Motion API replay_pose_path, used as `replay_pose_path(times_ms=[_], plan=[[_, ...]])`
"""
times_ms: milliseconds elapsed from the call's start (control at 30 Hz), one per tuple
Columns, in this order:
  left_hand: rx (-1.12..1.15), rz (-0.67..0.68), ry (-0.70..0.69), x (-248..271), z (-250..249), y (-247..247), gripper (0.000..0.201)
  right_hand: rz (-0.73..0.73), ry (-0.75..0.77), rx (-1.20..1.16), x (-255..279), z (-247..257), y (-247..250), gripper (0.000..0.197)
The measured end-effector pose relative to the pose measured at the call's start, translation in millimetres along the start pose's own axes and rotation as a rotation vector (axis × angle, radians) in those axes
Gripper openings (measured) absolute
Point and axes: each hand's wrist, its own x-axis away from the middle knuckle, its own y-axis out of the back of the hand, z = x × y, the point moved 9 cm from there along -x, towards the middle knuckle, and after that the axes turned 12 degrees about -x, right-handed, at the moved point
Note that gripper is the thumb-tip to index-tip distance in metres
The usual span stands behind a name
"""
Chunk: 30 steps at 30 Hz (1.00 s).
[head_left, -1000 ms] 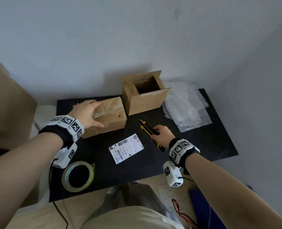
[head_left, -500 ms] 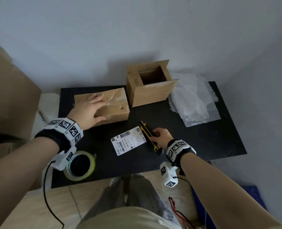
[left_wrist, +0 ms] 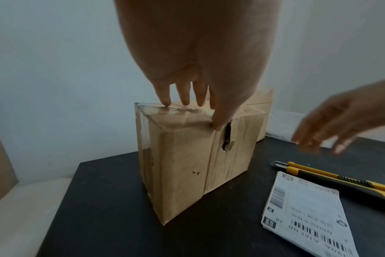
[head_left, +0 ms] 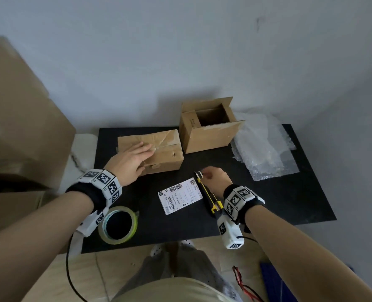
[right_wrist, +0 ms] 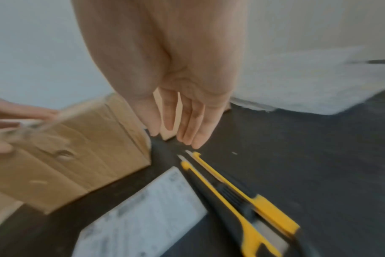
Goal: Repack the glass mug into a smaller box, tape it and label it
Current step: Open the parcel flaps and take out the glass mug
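Since a second ago the utility knife [head_left: 207,196] has been let go: right hand [head_left: 215,177] hangs loose above it, left hand [head_left: 129,161] is laid flat on the taped box [head_left: 159,152]. Mug's presumably inside, unseen. Tape's probably best slit shallow.

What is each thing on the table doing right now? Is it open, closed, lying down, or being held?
Taped box: closed, tape across its top, dented, left hand resting flat on it.
Small box: upright, flaps open.
Utility knife: lying on the table, blade tip out, not held.
Right hand: open above the knife, holding nothing.
Shipping label: lying flat, not stuck on.
Tape roll: lying flat.
Bubble wrap: spread out.
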Motion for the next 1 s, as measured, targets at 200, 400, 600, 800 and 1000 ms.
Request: replay_pose_path(times_ms=[200,400,600,800,1000], plan=[[-0.081,-0.06,-0.023,22,7,5,0.047,-0.069,0.465,0.237,21,114,-26,0.039],[-0.075,-0.021,-0.029,33,6,-3,0.057,0.056,0.581,0.569,24,140,-76,0.051],[-0.032,0.016,0.052,32,10,-2,0.066,0.09,0.542,0.636,20,137,-81,0.057],[-0.003,0.007,0.048,33,13,-4,0.067,-0.027,0.666,0.498,16,157,-56,0.036],[0.081,-0.09,0.04,36,16,-7,0.066,0.049,0.473,0.551,-22,155,-33,0.063]])
